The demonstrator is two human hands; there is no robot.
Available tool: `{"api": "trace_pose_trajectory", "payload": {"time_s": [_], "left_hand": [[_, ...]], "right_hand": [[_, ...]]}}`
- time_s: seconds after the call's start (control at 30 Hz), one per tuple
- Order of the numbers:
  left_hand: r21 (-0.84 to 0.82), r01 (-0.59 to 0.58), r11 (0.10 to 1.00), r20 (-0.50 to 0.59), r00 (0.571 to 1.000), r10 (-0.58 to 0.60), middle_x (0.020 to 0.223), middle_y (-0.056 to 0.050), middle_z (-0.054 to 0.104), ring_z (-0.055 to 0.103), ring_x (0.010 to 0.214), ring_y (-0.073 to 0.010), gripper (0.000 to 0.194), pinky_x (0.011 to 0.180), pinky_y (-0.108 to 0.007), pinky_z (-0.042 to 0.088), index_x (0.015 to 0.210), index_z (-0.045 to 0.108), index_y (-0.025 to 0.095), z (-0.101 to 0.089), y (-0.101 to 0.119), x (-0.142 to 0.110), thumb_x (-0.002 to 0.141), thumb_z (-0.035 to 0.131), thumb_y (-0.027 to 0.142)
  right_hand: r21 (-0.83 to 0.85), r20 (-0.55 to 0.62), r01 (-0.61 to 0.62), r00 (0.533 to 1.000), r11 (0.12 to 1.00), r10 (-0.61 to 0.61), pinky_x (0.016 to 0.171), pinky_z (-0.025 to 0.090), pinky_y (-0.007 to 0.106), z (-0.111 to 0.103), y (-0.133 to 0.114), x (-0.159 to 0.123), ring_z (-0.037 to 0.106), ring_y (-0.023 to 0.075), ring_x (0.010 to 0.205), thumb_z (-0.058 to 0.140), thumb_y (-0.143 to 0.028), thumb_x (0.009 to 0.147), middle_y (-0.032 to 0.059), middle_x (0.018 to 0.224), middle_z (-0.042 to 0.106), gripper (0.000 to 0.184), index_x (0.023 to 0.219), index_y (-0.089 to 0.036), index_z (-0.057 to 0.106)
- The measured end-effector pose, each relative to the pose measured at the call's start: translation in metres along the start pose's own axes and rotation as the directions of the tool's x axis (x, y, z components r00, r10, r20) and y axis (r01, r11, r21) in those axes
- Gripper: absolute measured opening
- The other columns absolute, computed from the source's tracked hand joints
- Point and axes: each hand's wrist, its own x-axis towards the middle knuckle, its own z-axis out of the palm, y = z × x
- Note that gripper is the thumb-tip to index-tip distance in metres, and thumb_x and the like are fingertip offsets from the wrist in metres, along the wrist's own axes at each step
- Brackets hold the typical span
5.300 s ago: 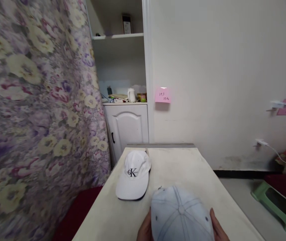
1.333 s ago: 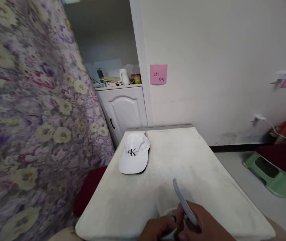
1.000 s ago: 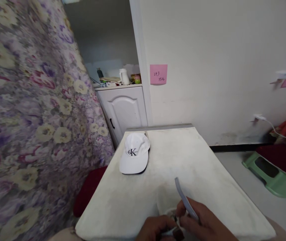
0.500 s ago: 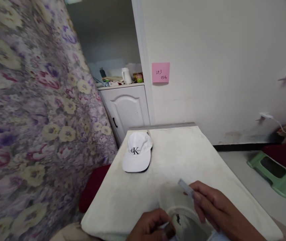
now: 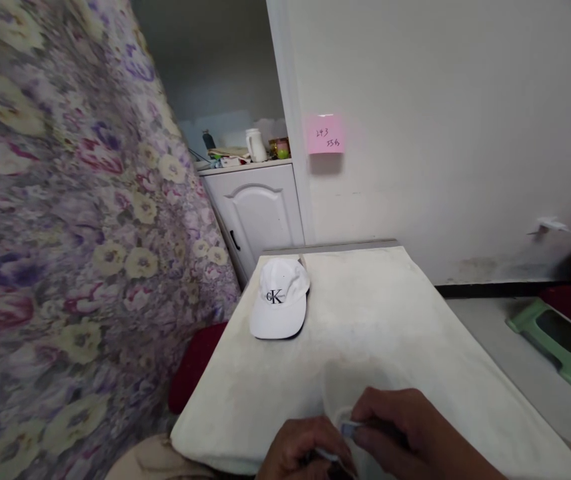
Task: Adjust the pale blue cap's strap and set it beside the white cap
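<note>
We face long white table (image 5: 365, 313); purple flowered cloth curtain (image 5: 65, 233) left, plain white wall (image 5: 415, 120) ahead. White cloth cap with black letters (image 5: 278, 300) lies near far left corner. Our hands bend close together at near end. Right hand (image 5: 395, 427) pinches grey-blue cloth strap (image 5: 349, 429). Left hand (image 5: 305, 443) curls tight around small grey-edged piece (image 5: 329, 457), mostly hidden. Pale cloth cap (image 5: 335, 387) sits by them, partly covered.

Facing you, a white wall (image 5: 415, 133) adjoins a paneled cabinet (image 5: 263, 210); floral curtain (image 5: 65, 233) at your left, green stool (image 5: 560, 350) on grey floor (image 5: 485, 330) at right.
</note>
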Motion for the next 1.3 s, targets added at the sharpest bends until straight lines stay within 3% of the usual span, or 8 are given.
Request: {"api": "trace_pose_trajectory", "payload": {"time_s": [0.2, 0.47, 0.7, 1.03, 1.3], "left_hand": [[0.262, -0.217, 0.940, -0.005, 0.974, 0.227, 0.083, -0.004, 0.079, 0.066, 0.079, -0.0150, 0.020, 0.076, -0.025, 0.049, 0.102, 0.079, 0.027, -0.008, 0.005, 0.001, 0.097, 0.061, 0.033], [0.297, -0.284, 0.912, -0.055, 0.948, 0.313, 0.088, -0.003, 0.078, 0.068, 0.080, -0.0153, 0.018, 0.072, -0.024, 0.051, 0.106, 0.076, 0.030, -0.007, 0.005, -0.002, 0.097, 0.061, 0.033], [0.292, -0.198, 0.936, -0.095, 0.968, 0.234, 0.083, -0.003, 0.076, 0.067, 0.075, -0.0151, 0.015, 0.071, -0.024, 0.048, 0.099, 0.078, 0.027, -0.004, 0.008, -0.004, 0.094, 0.065, 0.032], [0.288, -0.104, 0.952, -0.108, 0.984, 0.140, 0.082, -0.003, 0.075, 0.066, 0.076, -0.0159, 0.018, 0.071, -0.024, 0.045, 0.094, 0.079, 0.025, -0.003, 0.008, -0.002, 0.093, 0.065, 0.037], [0.265, -0.054, 0.963, -0.133, 0.987, 0.092, 0.080, -0.002, 0.073, 0.065, 0.074, -0.0146, 0.018, 0.070, -0.023, 0.045, 0.094, 0.079, 0.025, -0.003, 0.010, -0.003, 0.093, 0.066, 0.036]], "right_hand": [[-0.085, 0.010, 0.204, 0.979, 0.975, -0.204, 0.061, 0.041, 0.025, 0.003, 0.003, 0.004, 0.059, 0.0146, 0.066, 0.050, -0.035, 0.095, 0.0042, 0.076, 0.063, 0.029, 0.079, -0.018, 0.067], [-0.196, 0.039, 0.301, 0.953, 0.933, -0.299, 0.054, 0.038, 0.023, 0.012, 0.011, 0.007, 0.059, 0.0134, 0.061, 0.051, -0.029, 0.094, 0.0036, 0.074, 0.062, 0.026, 0.080, -0.018, 0.070], [-0.211, 0.024, 0.284, 0.958, 0.935, -0.285, 0.053, 0.038, 0.023, 0.013, 0.012, 0.005, 0.059, 0.0122, 0.060, 0.051, -0.026, 0.092, 0.0025, 0.072, 0.063, 0.023, 0.080, -0.019, 0.070], [-0.092, -0.003, 0.274, 0.961, 0.957, -0.275, 0.053, 0.037, 0.023, 0.017, 0.020, 0.009, 0.053, 0.0113, 0.057, 0.052, -0.040, 0.093, 0.0002, 0.070, 0.058, 0.030, 0.072, -0.021, 0.062], [-0.071, 0.031, 0.193, 0.981, 0.979, -0.191, 0.061, 0.040, 0.025, 0.010, 0.013, 0.003, 0.055, 0.0134, 0.065, 0.053, -0.032, 0.094, 0.0006, 0.075, 0.058, 0.022, 0.075, -0.021, 0.059]]}}
